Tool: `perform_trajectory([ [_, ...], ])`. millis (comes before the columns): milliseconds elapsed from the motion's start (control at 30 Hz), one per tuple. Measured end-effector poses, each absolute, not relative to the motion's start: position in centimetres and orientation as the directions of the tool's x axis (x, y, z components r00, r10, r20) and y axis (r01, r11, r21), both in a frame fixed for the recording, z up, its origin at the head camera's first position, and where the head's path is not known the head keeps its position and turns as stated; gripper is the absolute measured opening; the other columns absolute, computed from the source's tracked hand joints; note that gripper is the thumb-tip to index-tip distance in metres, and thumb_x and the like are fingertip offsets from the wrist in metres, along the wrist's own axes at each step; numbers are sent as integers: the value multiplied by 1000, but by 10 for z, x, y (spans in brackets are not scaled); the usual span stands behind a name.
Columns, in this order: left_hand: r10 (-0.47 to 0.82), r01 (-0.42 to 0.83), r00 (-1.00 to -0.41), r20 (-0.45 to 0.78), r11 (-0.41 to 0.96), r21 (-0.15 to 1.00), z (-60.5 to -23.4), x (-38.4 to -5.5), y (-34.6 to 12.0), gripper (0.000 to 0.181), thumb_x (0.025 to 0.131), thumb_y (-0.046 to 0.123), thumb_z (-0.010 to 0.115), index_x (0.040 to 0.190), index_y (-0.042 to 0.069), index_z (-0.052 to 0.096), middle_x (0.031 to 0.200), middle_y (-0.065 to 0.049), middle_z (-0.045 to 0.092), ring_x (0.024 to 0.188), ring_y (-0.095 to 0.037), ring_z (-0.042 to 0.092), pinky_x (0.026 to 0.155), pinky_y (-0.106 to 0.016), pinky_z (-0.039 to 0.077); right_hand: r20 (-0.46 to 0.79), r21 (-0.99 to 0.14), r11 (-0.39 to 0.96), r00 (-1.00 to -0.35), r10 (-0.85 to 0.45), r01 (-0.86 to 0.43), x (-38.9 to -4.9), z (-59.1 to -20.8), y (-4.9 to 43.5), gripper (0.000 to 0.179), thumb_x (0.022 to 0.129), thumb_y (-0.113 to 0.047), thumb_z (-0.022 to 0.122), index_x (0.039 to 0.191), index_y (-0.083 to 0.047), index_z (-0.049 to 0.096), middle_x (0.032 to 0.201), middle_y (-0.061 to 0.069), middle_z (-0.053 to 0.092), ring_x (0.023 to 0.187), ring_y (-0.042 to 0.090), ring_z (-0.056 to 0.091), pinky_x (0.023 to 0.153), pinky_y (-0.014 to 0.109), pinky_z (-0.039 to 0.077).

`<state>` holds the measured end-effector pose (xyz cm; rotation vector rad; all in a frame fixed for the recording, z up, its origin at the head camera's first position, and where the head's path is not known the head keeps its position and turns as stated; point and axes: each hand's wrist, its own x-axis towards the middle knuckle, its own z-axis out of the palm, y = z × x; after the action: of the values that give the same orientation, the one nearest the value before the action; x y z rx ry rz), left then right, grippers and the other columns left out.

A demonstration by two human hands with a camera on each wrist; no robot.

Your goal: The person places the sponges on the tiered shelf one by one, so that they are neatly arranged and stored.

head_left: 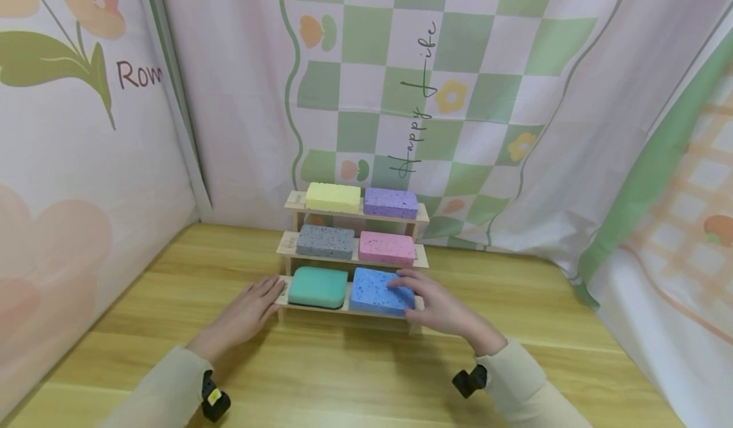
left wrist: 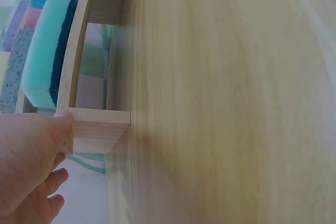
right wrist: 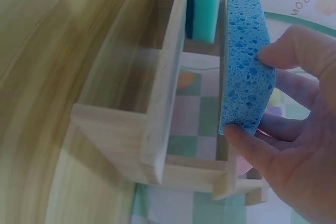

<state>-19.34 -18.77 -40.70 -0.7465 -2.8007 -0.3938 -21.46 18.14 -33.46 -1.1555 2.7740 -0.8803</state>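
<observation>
My right hand (head_left: 439, 307) grips a blue speckled sponge (right wrist: 244, 51) by its right end, thumb and fingers spread around it. In the right wrist view a gap shows between this sponge and the bottom step. My left hand (head_left: 246, 310) holds the left end of a three-step wooden rack (left wrist: 100, 119), thumb at the front corner of the bottom step. Next to the blue sponge lies a teal sponge (head_left: 317, 286) with a dark scouring underside. On the middle step sit a grey sponge (head_left: 325, 241) and a pink sponge (head_left: 386, 247).
The top step bears a yellow sponge (head_left: 333, 197) and a purple sponge (head_left: 390, 203). Under the rack is a wood-grain table (head_left: 321, 377). Behind it hangs a checked curtain (head_left: 366, 34), with more printed cloth at both sides.
</observation>
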Motion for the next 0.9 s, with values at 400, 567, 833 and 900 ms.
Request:
perform_trajectory([
  [400, 453, 510, -848, 275, 839, 190, -408, -194, -188, 48, 97, 17, 48, 136, -8, 37, 140, -27, 33, 127, -42, 32, 103, -54, 25, 130, -500, 604, -743, -656, -621, -226, -352, 188, 42, 81, -3, 61, 122, -11, 57, 138, 23, 36, 124, 44, 33, 88, 54, 40],
  [567, 455, 512, -847, 275, 837, 193, -410, -195, -188, 48, 97, 17, 48, 137, -7, 37, 140, -26, 33, 127, -42, 31, 102, -55, 25, 120, -493, 618, -752, -648, -612, -228, -356, 188, 42, 80, -3, 61, 121, -10, 58, 138, 24, 36, 124, 44, 34, 87, 52, 40],
  [833, 455, 511, -848, 273, 837, 193, -408, -194, -188, 48, 97, 16, 48, 137, -8, 36, 140, -27, 33, 127, -42, 31, 103, -55, 25, 140, -447, 615, -729, -670, -650, -228, -356, 188, 42, 81, -5, 62, 122, -2, 58, 134, 23, 42, 120, 42, 39, 86, 49, 43],
  [900, 454, 509, -850, 268, 838, 194, -408, -194, -188, 48, 97, 16, 48, 137, -8, 36, 140, -27, 33, 127, -42, 30, 103, -54, 24, 154, -425, 612, -719, -678, -667, -228, -356, 187, 40, 81, -5, 63, 121, -1, 58, 132, 23, 44, 119, 41, 41, 89, 51, 42],
])
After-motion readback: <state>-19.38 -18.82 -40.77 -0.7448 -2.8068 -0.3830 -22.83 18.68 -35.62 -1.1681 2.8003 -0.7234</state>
